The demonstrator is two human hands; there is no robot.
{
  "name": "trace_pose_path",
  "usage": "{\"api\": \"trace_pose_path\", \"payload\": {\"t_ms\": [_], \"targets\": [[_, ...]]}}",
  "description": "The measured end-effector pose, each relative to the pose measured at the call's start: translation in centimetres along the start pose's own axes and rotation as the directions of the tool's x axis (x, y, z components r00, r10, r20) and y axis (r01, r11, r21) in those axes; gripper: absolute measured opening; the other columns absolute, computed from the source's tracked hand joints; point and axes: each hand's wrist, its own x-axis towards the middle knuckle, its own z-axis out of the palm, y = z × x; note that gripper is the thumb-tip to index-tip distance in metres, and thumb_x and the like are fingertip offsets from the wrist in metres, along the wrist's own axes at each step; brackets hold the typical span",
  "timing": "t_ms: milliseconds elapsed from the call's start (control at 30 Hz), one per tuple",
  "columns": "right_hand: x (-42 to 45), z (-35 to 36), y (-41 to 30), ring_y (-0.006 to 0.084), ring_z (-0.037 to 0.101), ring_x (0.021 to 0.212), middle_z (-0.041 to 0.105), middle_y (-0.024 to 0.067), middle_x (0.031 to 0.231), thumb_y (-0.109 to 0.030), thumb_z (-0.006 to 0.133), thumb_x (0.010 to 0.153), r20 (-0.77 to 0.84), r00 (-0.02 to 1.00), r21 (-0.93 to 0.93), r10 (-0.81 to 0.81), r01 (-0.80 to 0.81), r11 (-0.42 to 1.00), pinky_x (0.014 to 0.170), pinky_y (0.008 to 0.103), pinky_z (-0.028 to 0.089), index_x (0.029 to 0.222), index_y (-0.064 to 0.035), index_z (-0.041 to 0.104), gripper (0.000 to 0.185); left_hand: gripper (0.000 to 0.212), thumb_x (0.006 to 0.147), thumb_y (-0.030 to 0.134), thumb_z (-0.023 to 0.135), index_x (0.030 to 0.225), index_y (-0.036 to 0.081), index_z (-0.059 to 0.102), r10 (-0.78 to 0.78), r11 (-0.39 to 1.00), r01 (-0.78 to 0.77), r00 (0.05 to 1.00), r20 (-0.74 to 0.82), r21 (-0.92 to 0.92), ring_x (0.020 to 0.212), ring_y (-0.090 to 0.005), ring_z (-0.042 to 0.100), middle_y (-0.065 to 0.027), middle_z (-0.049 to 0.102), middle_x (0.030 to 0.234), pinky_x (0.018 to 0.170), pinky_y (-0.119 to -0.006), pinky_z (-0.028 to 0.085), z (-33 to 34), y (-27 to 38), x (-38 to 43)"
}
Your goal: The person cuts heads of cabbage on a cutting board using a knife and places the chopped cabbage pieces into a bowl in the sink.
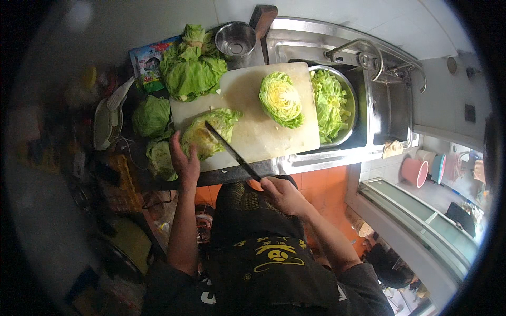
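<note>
My right hand (282, 194) grips a knife (237, 156) whose dark blade points up and left, its tip over a cabbage piece (209, 132) on the white cutting board (245, 130). Fingers apart, my left hand (185, 160) is at the left side of that piece; whether it touches the leaves I cannot tell. A halved cabbage (281, 99), its yellow layered cut face up, lies on the right part of the board. Right of the board, cut cabbage leaves (329, 104) fill much of a metal bowl (352, 114).
Leafy cabbages (193, 75) stand at the board's upper left, with more (151, 116) along its left edge. An empty metal bowl (236, 39) and a printed plastic bag (150, 65) are behind. The steel sink (389, 106) and curved faucet (371, 45) lie to the right.
</note>
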Motion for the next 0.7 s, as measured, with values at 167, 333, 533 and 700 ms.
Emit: {"api": "trace_pose_path", "payload": {"t_ms": [167, 333, 533, 700], "targets": [[-1.9, -2.0, 1.5, 0.015, 0.048, 0.068, 0.05, 0.0037, 0.069, -0.045, 0.044, 0.108, -0.088, 0.991, 0.21, 0.104, -0.084, 0.974, 0.065, 0.0352, 0.044, 0.089, 0.0028, 0.057, 0.053, 0.081, 0.084, 0.035, 0.08, 0.152, 0.017, 0.04, 0.172, 0.731, -0.439, 0.859, 0.481, 0.523, 0.142, -0.0399, 0.038, -0.0182, 0.039, 0.151, 0.114, -0.052, 0.038, -0.1, 7.1, 2.1], [-2.3, -3.2, 2.0, 0.0131, 0.046, 0.066, 0.048, 0.0034, 0.068, -0.045, 0.045, 0.108, -0.141, 0.986, 0.212, 0.09, -0.059, 0.976, 0.062, 0.0326, 0.042, 0.094, 0.0022, 0.058, 0.051, 0.063, 0.087, 0.032, 0.079, 0.143, 0.017, 0.055, 0.103, 0.911, -0.307, 0.815, 0.571, 0.274, 0.131, -0.0332, 0.051, -0.0138, 0.048, 0.145, 0.107, -0.048, 0.047, -1.3, 6.5, 6.3], [-3.3, -3.5, 3.4, 0.0163, 0.052, 0.067, 0.055, 0.0079, 0.07, -0.041, 0.044, 0.108, -0.192, 0.975, 0.206, 0.108, -0.068, 0.976, 0.066, 0.0345, 0.046, 0.097, 0.003, 0.059, 0.048, 0.047, 0.099, 0.021, 0.064, 0.144, 0.009, 0.052, -0.139, 0.95, 0.232, 0.915, 0.379, -0.211, 0.106, -0.0266, 0.064, -0.0147, 0.057, 0.132, 0.087, -0.04, 0.056, -3.6, 4.5, 12.3], [-3.9, -3.4, 3.4, 0.0157, 0.049, 0.066, 0.052, 0.006, 0.069, -0.039, 0.044, 0.109, -0.211, 0.972, 0.18, 0.105, -0.067, 0.981, 0.063, 0.0342, 0.045, 0.095, 0.003, 0.059, 0.047, 0.051, 0.101, 0.024, 0.062, 0.146, 0.007, 0.048, -0.071, 0.768, 0.169, 0.981, 0.179, -0.618, 0.111, -0.0262, 0.06, -0.0128, 0.053, 0.137, 0.087, -0.041, 0.056, -1.7, 7.7, 21.2]]}}
